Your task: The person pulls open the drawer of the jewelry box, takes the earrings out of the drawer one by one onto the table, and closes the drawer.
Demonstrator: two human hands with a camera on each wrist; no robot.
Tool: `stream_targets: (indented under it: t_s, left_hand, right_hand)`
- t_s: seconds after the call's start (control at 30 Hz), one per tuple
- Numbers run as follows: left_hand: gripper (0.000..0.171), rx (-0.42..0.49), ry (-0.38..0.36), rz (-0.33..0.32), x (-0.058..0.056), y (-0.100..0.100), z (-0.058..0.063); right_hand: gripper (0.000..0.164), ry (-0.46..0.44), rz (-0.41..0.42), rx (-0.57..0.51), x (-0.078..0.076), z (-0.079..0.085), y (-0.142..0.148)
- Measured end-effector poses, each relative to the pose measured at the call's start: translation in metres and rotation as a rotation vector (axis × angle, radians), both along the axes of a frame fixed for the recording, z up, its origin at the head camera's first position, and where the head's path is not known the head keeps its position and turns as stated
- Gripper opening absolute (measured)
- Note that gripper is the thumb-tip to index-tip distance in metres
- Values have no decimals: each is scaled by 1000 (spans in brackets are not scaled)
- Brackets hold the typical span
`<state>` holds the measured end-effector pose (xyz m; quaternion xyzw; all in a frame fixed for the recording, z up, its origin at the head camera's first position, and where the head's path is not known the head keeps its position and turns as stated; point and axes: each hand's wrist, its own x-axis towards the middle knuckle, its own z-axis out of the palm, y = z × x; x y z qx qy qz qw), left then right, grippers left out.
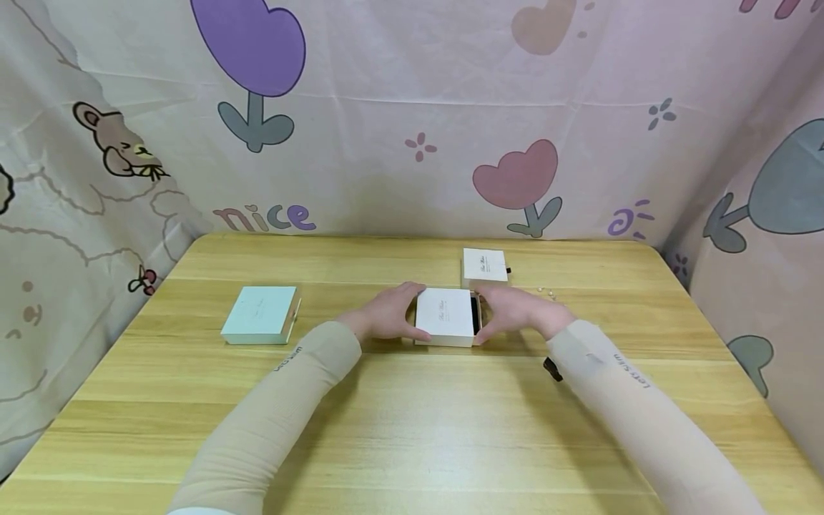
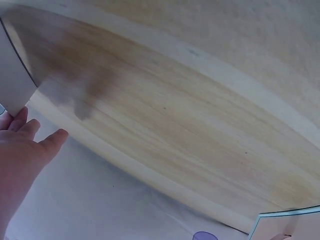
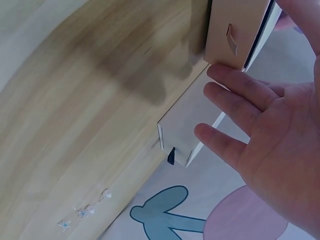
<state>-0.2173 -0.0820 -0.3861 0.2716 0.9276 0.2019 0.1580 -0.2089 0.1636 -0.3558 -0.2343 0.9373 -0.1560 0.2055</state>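
A white drawer box (image 1: pixel 444 312) with small print on its lid lies between my two hands at the table's middle. Its drawer (image 1: pixel 477 315) stands slightly out on the right, showing a strip of black inside. My left hand (image 1: pixel 385 312) grips the left end, thumb at the front and fingers at the back. With thumb and fingers on the front and back edges, my right hand (image 1: pixel 515 311) holds the drawer end. The right wrist view shows the drawer's front with a ribbon pull (image 3: pixel 232 40), fingertips right at its corner.
A smaller white box (image 1: pixel 485 266) with a dark tab sits just behind. Another pale box (image 1: pixel 260 311) lies at the left. Small starfish jewelry (image 3: pixel 82 212) rests on the table at the right. A black item (image 1: pixel 552 369) lies by the right sleeve. A printed curtain (image 1: pixel 360 164) hangs behind.
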Motion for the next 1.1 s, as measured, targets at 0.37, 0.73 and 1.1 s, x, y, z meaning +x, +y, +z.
stream_targets:
  t_s: [0.37, 0.73, 1.1]
  left_hand:
    - [102, -14, -10, -21, 0, 0, 1]
    - [98, -122, 85, -70, 4, 2, 5]
    - [80, -177, 190, -157, 8, 2, 7]
  right_hand:
    - [107, -22, -11, -21, 3, -1, -7]
    - [99, 0, 1, -5, 6, -4, -12]
    - [98, -10, -17, -32, 9, -3, -11]
